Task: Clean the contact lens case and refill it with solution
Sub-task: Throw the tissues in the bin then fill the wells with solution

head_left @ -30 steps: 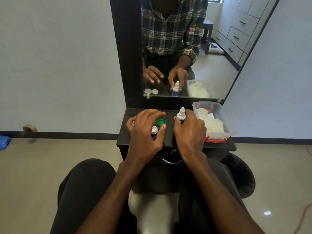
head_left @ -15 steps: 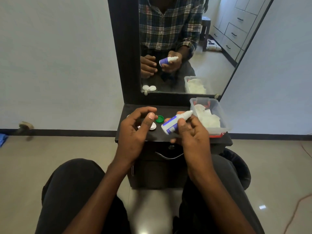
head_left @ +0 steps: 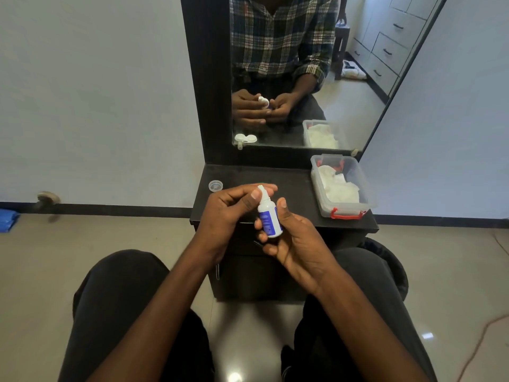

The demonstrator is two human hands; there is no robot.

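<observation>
A small white plastic bottle with a blue label (head_left: 269,216) was held upright above the front of the black dresser top (head_left: 289,183), its body grasped by the right hand (head_left: 292,241). Its white cap was pinched by the left hand (head_left: 228,213). A small clear lid (head_left: 215,185) lay at the top's left edge.

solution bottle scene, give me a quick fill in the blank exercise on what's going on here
1. The solution bottle is held in the person's ____ hand.
2. The left hand has its fingers at the bottle's ____ tip.
3. The clear plastic box of white tissues has a ____ latch.
4. A small clear cap lies on the dresser top to the ____ of both hands.

Missing words: right; white; red; left
</observation>
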